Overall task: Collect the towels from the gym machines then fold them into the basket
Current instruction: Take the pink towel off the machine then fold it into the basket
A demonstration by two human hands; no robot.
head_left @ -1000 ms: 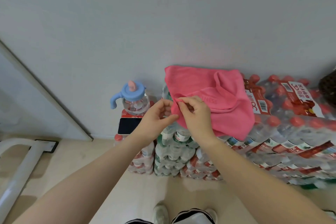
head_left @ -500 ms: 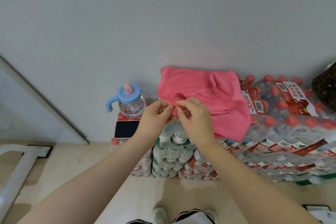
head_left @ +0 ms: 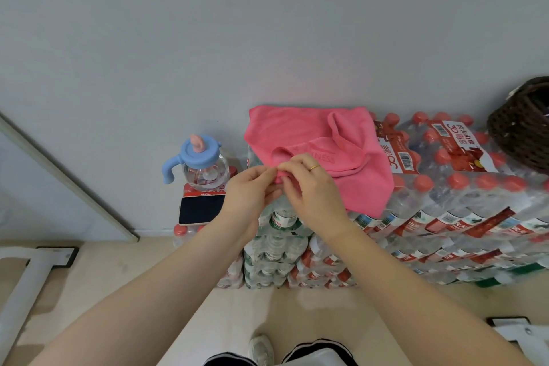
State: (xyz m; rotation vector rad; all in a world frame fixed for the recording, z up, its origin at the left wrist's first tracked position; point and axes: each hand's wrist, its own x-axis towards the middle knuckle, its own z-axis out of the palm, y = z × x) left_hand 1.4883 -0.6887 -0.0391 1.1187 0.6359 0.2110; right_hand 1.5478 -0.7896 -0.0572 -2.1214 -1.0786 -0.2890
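A pink towel (head_left: 312, 137) lies rumpled on top of stacked packs of water bottles (head_left: 445, 205), against the grey wall. My left hand (head_left: 249, 193) and my right hand (head_left: 315, 190) meet at the towel's near left corner. Both pinch that corner between thumb and fingers. A gold ring shows on my right hand. A dark woven basket (head_left: 523, 125) stands on the bottle packs at the far right, partly cut off by the frame edge.
A blue-lidded clear jug (head_left: 202, 163) and a dark phone (head_left: 200, 209) rest on a lower bottle stack to the left. White machine frame legs (head_left: 20, 285) sit on the beige floor at left, another foot (head_left: 517, 330) at lower right. My shoe (head_left: 261, 349) shows below.
The view has shifted, so the towel and stacks sit further left and the basket shows more. My hands stay pinched on the same corner, with the fingers drawn closer together.
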